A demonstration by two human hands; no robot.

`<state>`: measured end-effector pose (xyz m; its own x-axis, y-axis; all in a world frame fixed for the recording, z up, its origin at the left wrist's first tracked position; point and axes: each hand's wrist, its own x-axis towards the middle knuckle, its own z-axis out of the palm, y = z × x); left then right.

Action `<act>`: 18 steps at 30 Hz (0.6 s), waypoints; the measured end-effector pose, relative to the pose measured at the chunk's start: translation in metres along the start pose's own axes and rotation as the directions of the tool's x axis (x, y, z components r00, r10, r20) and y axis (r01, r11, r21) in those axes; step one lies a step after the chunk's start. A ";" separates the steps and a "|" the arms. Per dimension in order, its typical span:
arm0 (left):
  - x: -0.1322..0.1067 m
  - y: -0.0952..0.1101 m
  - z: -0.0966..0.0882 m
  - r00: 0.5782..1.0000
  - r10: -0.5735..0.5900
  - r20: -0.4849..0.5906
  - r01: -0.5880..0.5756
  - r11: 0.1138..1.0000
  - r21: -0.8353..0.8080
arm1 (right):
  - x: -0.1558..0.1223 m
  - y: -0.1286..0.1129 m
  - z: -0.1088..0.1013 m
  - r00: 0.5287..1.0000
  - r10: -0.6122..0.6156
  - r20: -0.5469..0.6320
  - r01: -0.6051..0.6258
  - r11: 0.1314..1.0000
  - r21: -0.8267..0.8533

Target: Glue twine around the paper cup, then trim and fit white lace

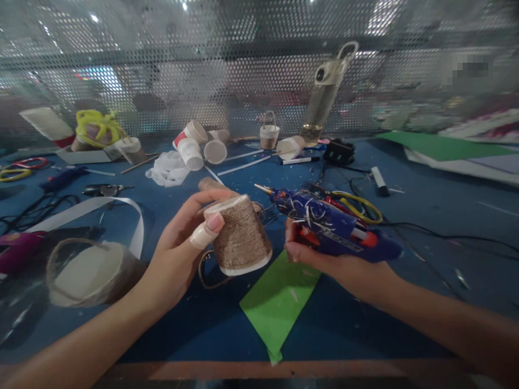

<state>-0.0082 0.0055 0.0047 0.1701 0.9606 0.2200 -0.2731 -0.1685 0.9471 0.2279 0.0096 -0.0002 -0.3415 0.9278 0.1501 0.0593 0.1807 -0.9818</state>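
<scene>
My left hand [182, 237] is closed around a paper cup [241, 237] wrapped in brown twine, held tilted above the table; a bandage-like strip covers its thumb. A loop of twine [211, 283] hangs beneath that cup. In my right hand [308, 254] is a blue glue gun [320, 216] with stringy glue on its body, its metal nozzle pointing left toward the cup without touching it. My right fingers are around the handle, near the red trigger. Under both hands lies a green paper sheet [279, 308].
A twine-handled cup basket [93, 273] sits at left beside a white ribbon [135, 216]. Several paper cups [190, 154] lie at the back, near a tall bottle [324, 97]. Yellow-handled scissors [360, 208] and a black cord [425, 229] are on the right. Perforated metal mesh [243, 81] stands behind.
</scene>
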 end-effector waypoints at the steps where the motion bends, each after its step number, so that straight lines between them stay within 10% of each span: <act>1: 0.000 0.000 0.000 1.000 -0.005 -0.008 0.005 1.000 -0.001 | 0.000 0.001 0.000 1.000 -0.004 -0.001 0.004 1.000 -0.004; 18: -0.001 -0.001 0.000 1.000 -0.014 -0.007 0.014 1.000 -0.024 | -0.001 -0.002 -0.001 1.000 0.021 0.016 -0.021 1.000 -0.006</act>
<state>-0.0084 0.0052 0.0035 0.1675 0.9643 0.2049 -0.2931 -0.1497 0.9443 0.2292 0.0092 0.0017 -0.3549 0.9261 0.1276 0.0721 0.1632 -0.9840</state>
